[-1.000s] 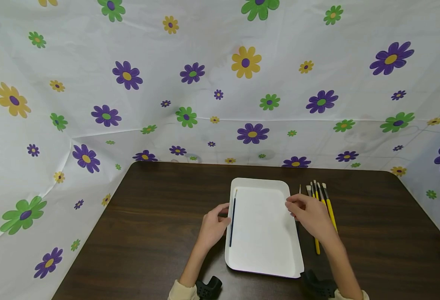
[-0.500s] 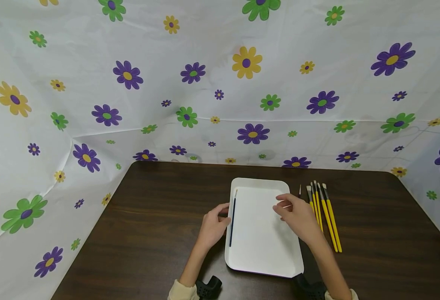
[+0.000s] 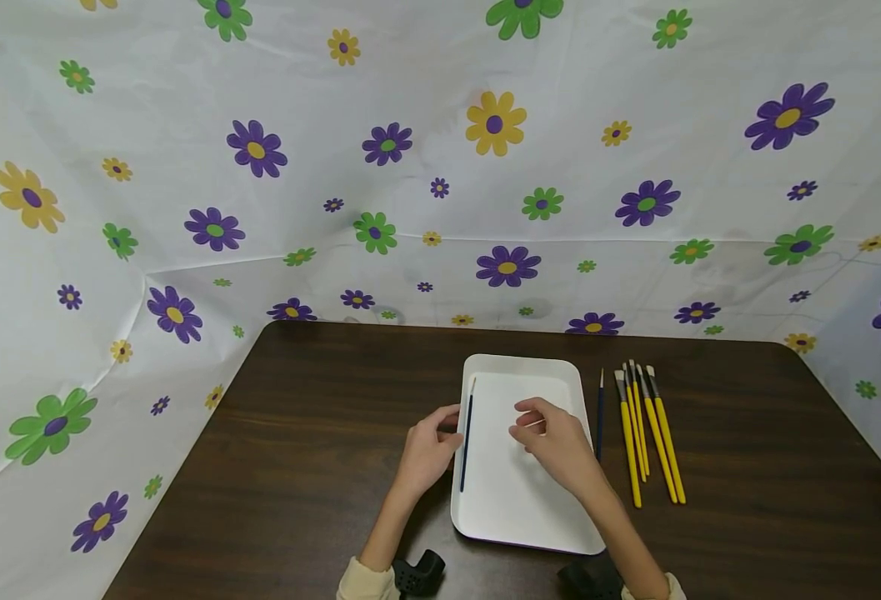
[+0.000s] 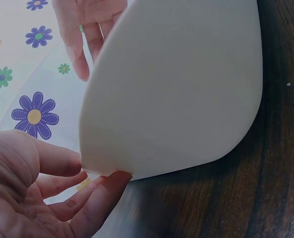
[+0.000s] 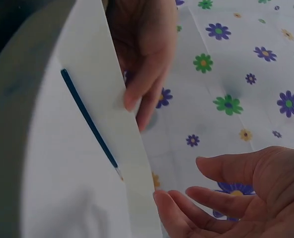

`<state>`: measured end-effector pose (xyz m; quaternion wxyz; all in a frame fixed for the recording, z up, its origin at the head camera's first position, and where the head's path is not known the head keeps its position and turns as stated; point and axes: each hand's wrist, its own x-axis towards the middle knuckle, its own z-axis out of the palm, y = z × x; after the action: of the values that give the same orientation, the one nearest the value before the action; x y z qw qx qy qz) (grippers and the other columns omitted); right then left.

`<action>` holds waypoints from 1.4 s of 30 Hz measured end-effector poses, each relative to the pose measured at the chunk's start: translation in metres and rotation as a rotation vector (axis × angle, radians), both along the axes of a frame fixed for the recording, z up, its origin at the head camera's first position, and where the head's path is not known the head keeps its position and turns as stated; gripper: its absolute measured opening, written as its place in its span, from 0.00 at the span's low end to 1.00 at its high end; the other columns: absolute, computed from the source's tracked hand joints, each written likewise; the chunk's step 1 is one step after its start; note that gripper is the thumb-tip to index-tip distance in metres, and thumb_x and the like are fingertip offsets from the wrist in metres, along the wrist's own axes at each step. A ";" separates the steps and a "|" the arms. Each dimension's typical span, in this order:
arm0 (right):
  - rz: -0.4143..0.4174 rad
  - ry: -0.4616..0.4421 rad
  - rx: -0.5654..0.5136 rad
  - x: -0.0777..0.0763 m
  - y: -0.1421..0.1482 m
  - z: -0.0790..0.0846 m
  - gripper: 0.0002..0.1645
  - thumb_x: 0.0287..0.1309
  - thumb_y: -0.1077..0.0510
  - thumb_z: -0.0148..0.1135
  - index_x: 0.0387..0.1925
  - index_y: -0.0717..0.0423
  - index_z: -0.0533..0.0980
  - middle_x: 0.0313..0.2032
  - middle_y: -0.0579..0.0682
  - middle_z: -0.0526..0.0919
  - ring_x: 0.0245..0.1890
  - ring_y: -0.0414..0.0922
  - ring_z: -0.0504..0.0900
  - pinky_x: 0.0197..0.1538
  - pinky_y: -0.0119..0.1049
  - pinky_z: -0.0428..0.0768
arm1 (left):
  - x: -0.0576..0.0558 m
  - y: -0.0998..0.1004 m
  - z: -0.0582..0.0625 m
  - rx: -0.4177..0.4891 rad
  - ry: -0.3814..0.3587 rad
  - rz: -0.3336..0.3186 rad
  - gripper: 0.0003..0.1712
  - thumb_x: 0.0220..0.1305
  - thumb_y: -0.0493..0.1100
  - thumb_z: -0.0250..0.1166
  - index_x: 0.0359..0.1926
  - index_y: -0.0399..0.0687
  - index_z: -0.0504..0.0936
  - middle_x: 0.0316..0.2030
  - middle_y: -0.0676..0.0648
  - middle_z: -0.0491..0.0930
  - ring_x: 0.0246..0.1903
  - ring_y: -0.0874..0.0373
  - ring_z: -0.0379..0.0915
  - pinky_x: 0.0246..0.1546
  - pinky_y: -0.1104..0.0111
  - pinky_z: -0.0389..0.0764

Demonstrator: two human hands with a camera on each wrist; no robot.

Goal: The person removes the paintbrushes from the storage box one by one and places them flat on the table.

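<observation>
A white rectangular tray (image 3: 518, 508) rests on the table. Inside it, along the left side, lies a thin dark blue paintbrush (image 3: 466, 446), its tip pointing away from me. The same paintbrush (image 5: 90, 121) shows in the right wrist view. My left hand (image 3: 427, 450) pinches the tray's left rim; in the left wrist view, thumb and finger meet the tray's edge (image 4: 186, 99). Over the middle of the tray hovers my right hand (image 3: 558, 446), fingers loosely bent. The right wrist view shows its thumb and fingers apart, holding nothing.
Just right of the tray lies another dark blue paintbrush (image 3: 600, 408), partly hidden by my right arm. Several yellow-handled paintbrushes (image 3: 661, 442) lie further right, bristles pointing away. Behind the dark wooden table (image 3: 320, 400) hangs a flower-patterned white cloth (image 3: 410, 83).
My right hand has moved left from the tray's right rim to above its middle, uncovering the yellow paintbrushes and part of the right-hand blue one. My left hand has stayed put.
</observation>
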<state>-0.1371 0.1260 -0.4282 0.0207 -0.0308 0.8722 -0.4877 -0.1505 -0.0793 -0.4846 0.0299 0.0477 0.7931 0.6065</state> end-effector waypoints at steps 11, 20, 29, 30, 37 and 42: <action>-0.019 -0.027 -0.065 0.002 -0.025 -0.019 0.19 0.59 0.68 0.69 0.52 0.70 0.80 0.38 0.56 0.85 0.32 0.46 0.85 0.32 0.37 0.85 | -0.001 -0.001 -0.001 0.009 0.007 0.000 0.24 0.66 0.28 0.62 0.63 0.32 0.79 0.50 0.33 0.82 0.36 0.46 0.86 0.25 0.62 0.87; -0.018 -0.056 -0.122 0.003 -0.038 -0.032 0.21 0.53 0.71 0.71 0.50 0.70 0.80 0.38 0.57 0.84 0.35 0.47 0.85 0.33 0.37 0.85 | -0.002 0.000 0.000 -0.001 0.010 -0.002 0.24 0.66 0.28 0.62 0.63 0.31 0.79 0.50 0.31 0.82 0.38 0.44 0.87 0.25 0.64 0.86; -0.007 -0.095 -0.206 0.004 -0.044 -0.038 0.21 0.53 0.73 0.70 0.50 0.73 0.78 0.38 0.60 0.83 0.36 0.49 0.85 0.32 0.39 0.87 | -0.001 0.000 0.000 -0.018 0.005 0.008 0.24 0.65 0.27 0.62 0.62 0.32 0.79 0.50 0.32 0.83 0.36 0.46 0.86 0.25 0.62 0.86; -0.006 -0.096 -0.210 0.005 -0.045 -0.040 0.22 0.52 0.72 0.70 0.50 0.73 0.78 0.39 0.60 0.83 0.36 0.49 0.85 0.32 0.39 0.87 | -0.001 0.000 -0.001 -0.013 0.006 0.007 0.24 0.65 0.27 0.62 0.62 0.32 0.79 0.50 0.32 0.83 0.36 0.46 0.86 0.25 0.62 0.86; 0.003 -0.106 -0.227 0.003 -0.051 -0.048 0.23 0.53 0.72 0.70 0.52 0.72 0.78 0.43 0.62 0.84 0.41 0.53 0.87 0.35 0.39 0.88 | -0.001 0.000 -0.001 -0.009 0.004 0.006 0.24 0.65 0.27 0.62 0.62 0.32 0.79 0.50 0.32 0.82 0.36 0.45 0.86 0.25 0.64 0.87; 0.005 -0.116 -0.242 0.004 -0.056 -0.049 0.25 0.52 0.72 0.71 0.54 0.72 0.78 0.44 0.62 0.85 0.43 0.54 0.87 0.36 0.41 0.88 | -0.001 0.000 0.000 -0.014 0.012 0.003 0.24 0.65 0.27 0.62 0.62 0.31 0.79 0.50 0.31 0.82 0.37 0.44 0.86 0.25 0.64 0.86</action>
<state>-0.1335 0.0700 -0.4773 0.0687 -0.0071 0.8044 -0.5901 -0.1511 -0.0793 -0.4849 0.0245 0.0499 0.7975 0.6008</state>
